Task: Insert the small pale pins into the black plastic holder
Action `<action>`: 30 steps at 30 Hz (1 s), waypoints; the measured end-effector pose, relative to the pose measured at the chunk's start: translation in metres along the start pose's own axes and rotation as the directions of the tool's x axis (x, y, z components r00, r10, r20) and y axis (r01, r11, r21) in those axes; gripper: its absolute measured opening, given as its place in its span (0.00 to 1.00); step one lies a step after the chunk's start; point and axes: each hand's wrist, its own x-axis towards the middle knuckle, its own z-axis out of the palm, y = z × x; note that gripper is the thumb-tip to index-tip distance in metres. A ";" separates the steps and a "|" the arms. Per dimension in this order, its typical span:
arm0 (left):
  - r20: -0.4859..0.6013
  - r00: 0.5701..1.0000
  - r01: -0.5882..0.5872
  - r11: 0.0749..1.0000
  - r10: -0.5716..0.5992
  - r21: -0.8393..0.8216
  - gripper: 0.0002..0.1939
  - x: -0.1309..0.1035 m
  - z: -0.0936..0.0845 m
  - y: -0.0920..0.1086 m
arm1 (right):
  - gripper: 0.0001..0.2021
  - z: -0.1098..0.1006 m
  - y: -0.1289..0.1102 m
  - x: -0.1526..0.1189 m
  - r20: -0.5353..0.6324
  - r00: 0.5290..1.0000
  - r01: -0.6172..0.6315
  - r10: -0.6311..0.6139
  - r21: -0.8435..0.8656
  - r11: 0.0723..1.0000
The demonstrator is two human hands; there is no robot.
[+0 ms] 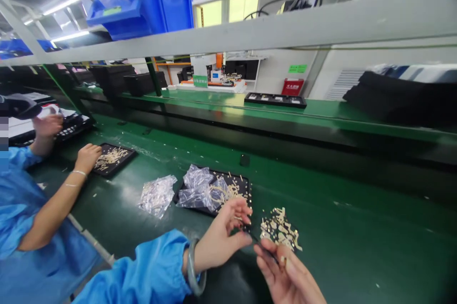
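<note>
My right hand (287, 273), at the bottom centre, pinches a thin dark piece (268, 251) between thumb and fingers; its exact kind is too small to make out. Just left of it is my left hand (221, 237), fingers loosely curled and thumb stretched apart, close to the upper end of that piece. I cannot tell whether it touches it. Behind my right hand lies a loose pile of small beige and gold-coloured parts (280, 230) on the green table. Beyond my left hand, a black tray (246, 185) holds similar beige strips and crumpled clear plastic bags (196, 187).
More clear bags (157, 195) lie left of the tray. A co-worker's hand (87, 158) rests at another black tray (117, 167) of beige parts. A small black piece (244, 159) is farther back. A raised green shelf (214, 99) runs behind, blue bins (164, 4) above.
</note>
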 end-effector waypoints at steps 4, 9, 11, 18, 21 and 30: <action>0.111 0.960 0.270 0.745 -0.257 -0.610 0.08 -0.001 0.017 -0.015 | 0.11 0.004 -0.003 -0.005 0.034 0.999 -0.025 0.030 -0.141 0.990; 0.111 0.939 0.255 0.441 -0.326 -0.861 0.12 0.002 0.015 -0.022 | 0.16 -0.005 0.002 -0.001 -0.068 0.994 0.033 -0.088 -0.577 0.816; 0.143 0.929 0.276 0.383 -0.341 -0.881 0.13 0.003 0.012 -0.023 | 0.18 -0.006 0.008 0.001 -0.065 0.990 0.047 -0.123 -0.675 0.736; 0.155 0.911 0.310 0.390 -0.381 -0.867 0.14 0.001 0.014 -0.023 | 0.18 -0.001 0.025 0.002 -0.025 0.996 0.038 -0.085 -0.743 0.669; 0.154 0.913 0.311 0.399 -0.378 -0.863 0.14 0.000 0.015 -0.024 | 0.17 0.000 0.026 0.001 -0.027 0.995 0.038 -0.091 -0.761 0.647; 0.092 0.936 0.265 0.508 -0.340 -0.820 0.11 -0.001 0.014 -0.029 | 0.17 0.005 0.021 0.002 -0.019 0.990 0.067 -0.139 -0.809 0.583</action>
